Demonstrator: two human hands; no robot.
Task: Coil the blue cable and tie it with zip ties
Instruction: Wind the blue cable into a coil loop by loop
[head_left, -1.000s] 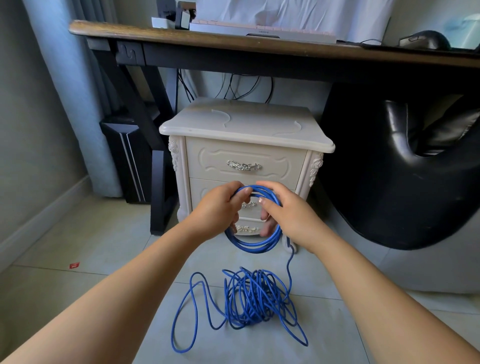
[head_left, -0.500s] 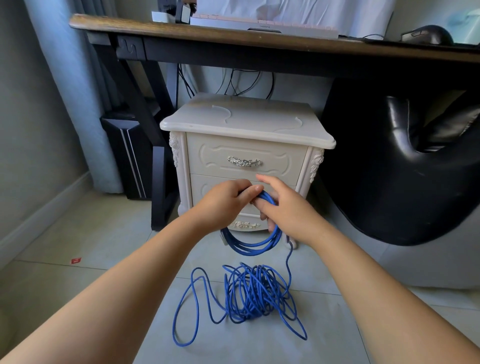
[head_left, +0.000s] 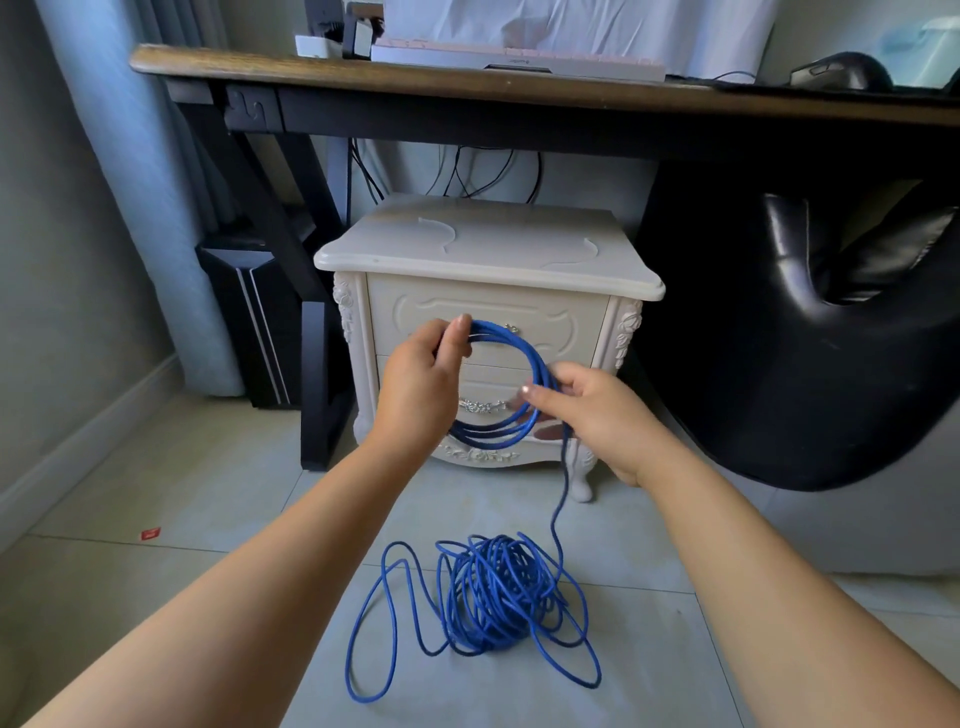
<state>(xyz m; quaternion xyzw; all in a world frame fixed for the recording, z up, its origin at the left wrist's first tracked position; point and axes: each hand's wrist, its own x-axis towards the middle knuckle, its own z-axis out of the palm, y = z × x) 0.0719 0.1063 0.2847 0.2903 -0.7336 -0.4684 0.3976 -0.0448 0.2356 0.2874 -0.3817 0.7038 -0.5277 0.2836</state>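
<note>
The blue cable (head_left: 491, 440) is one continuous length in two parts. A small hand-held coil of roughly four or five turns hangs at the centre of the frame, and a single strand drops from it to one loose heap (head_left: 493, 597) on the floor tiles at lower centre. The left hand (head_left: 421, 384) pinches the top of the coil between thumb and fingers, while the right hand (head_left: 597, 415) has its fingers curled round the coil's right side, where the strand leaves. Coiling seems to be in its early stage, since most of the cable lies uncoiled. The next move likely calls for drawing up slack from the heap without snagging its tangled loops and laying another turn against the left hand's grip. Behind the hands stands one cream nightstand (head_left: 613, 283). On its top lie two pale curved strips (head_left: 436, 234), possibly the zip ties, untouched.
</note>
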